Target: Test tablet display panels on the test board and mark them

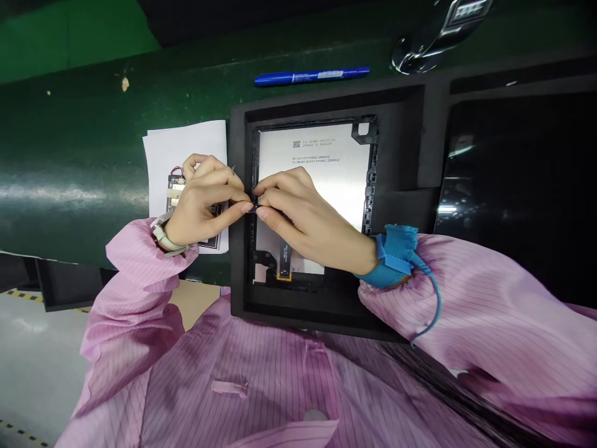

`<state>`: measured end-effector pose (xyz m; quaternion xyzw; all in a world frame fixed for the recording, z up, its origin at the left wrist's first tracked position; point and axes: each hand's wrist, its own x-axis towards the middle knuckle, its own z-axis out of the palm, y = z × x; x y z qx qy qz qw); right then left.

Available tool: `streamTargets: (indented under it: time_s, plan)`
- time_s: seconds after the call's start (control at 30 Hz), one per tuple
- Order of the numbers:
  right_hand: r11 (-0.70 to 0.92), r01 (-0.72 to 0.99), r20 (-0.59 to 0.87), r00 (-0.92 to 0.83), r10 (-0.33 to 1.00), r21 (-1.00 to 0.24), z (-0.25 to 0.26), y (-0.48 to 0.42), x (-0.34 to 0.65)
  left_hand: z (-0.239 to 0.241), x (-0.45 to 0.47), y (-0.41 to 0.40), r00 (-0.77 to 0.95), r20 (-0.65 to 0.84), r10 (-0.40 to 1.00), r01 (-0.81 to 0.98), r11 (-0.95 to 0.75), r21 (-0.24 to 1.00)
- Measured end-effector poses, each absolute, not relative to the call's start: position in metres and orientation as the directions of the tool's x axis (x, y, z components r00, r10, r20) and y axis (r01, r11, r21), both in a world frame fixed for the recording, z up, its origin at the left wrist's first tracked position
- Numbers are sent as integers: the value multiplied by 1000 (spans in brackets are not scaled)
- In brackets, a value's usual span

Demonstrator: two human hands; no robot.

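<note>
A black foam tray (401, 143) lies on the green bench and holds a tablet frame with a white back panel (326, 162) printed with small text. A black flex cable with an orange end (284, 258) lies at the panel's lower left. My left hand (203, 199) and my right hand (303, 214) meet at the frame's left edge. Both pinch a small dark part (252, 208) between their fingertips. A watch sits on my left wrist, and a blue strap with a cord (394, 255) wraps my right wrist.
Left of the tray a white paper sheet (186, 140) carries small components (176, 183) with red wires. A blue marker (311, 76) lies behind the tray. A shiny metal fixture (433, 37) stands at the back right. A dark glossy panel (517, 180) lies to the right.
</note>
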<state>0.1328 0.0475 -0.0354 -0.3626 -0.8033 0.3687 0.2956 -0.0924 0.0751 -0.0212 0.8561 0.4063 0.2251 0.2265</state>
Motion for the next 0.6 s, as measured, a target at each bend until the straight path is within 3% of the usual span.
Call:
streamTargets:
  time_s: [0.33,0.4,0.5,0.53,0.6]
  plan:
    - [476,440,174,-568,804,-761,-22,41,136,-21,-95,65,499,345,795,609,-605,513]
    - [493,523,173,-545,821,-695,-6,33,147,-15,-104,51,347,450,823,616,-562,552]
    - [558,672,167,-556,814,-487,21,13,173,-15,-116,17,1,568,823,684,-415,600]
    - [571,700,154,-567,810,-428,28,6,183,-18,-118,4,-40,564,825,728,-363,582]
    - [572,732,148,-561,814,-370,36,-9,202,-27,-118,-21,37,474,879,843,-283,458]
